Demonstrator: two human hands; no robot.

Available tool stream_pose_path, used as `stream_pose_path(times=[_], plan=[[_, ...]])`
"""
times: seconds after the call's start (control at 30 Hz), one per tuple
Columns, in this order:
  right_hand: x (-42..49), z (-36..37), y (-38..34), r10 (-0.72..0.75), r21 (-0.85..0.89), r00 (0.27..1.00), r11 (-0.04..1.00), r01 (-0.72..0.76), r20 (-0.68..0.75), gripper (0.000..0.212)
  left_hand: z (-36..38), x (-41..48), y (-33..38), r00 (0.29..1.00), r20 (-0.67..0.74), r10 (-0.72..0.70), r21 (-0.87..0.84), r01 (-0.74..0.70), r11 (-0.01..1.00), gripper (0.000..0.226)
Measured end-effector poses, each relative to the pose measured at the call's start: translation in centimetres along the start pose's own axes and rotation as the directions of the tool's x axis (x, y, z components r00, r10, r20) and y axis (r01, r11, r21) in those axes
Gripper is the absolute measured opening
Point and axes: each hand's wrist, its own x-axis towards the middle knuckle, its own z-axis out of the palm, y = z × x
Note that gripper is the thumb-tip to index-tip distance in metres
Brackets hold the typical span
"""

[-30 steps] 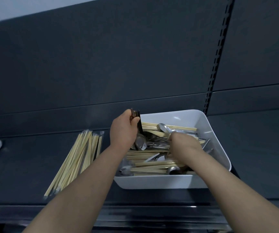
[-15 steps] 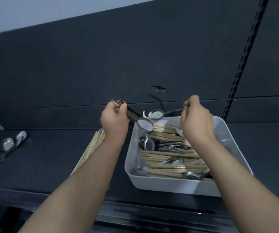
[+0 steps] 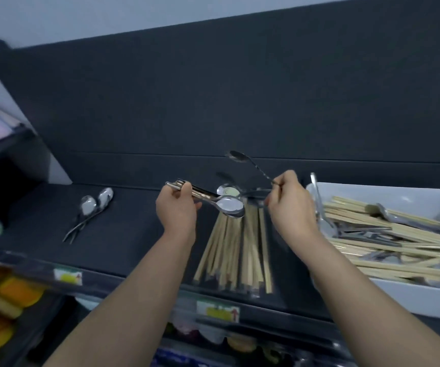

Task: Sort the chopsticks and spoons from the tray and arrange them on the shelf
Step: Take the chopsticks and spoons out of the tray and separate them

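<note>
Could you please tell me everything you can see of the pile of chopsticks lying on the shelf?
The pile of chopsticks is a loose bundle of pale, wood-coloured sticks lying flat on the dark shelf, roughly parallel, fanning slightly, running from back to front edge. It sits left of the white tray. Spoons gripped in the left hand hang over its far end; no hand appears to touch it.
</note>
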Motion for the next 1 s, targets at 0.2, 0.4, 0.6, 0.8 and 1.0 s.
stream_pose_path(times=[0.2, 0.4, 0.6, 0.8, 1.0], plan=[[-2.6, 10.2, -5.6, -0.017, 0.052, 0.996, 0.999, 0.012, 0.088, 0.007, -10.6, 5.9, -2.2, 0.987, -0.143, -0.072, -0.026, 0.069, 0.997, 0.018], [-4.3, 17.9, -8.3, 0.021, -0.032, 0.969, 0.999, -0.013, 0.248, 0.012, -17.6, 10.4, -4.8, 0.935, -0.313, -0.168, -0.071, 0.153, 0.986, 0.017], [-4.0, 22.9, -9.7, -0.009, -0.191, 0.933, 0.978, 0.083, 0.360, 0.041, -19.6, 13.4, -6.4, 0.890, -0.412, -0.193, -0.098, 0.168, 0.981, 0.016], [-1.8, 28.1, -11.8, 0.042, -0.371, 0.801, 0.900, 0.229, 0.597, 0.054, -20.0, 18.0, -6.4, 0.888, -0.392, -0.240, -0.116, 0.211, 0.971, 0.014], [-0.7, 32.3, -14.0, -0.018, -0.334, 0.751, 0.888, 0.315, 0.660, 0.028, -20.7, 21.3, -7.1, 0.879, -0.414, -0.235, -0.085, 0.219, 0.972, 0.016]])
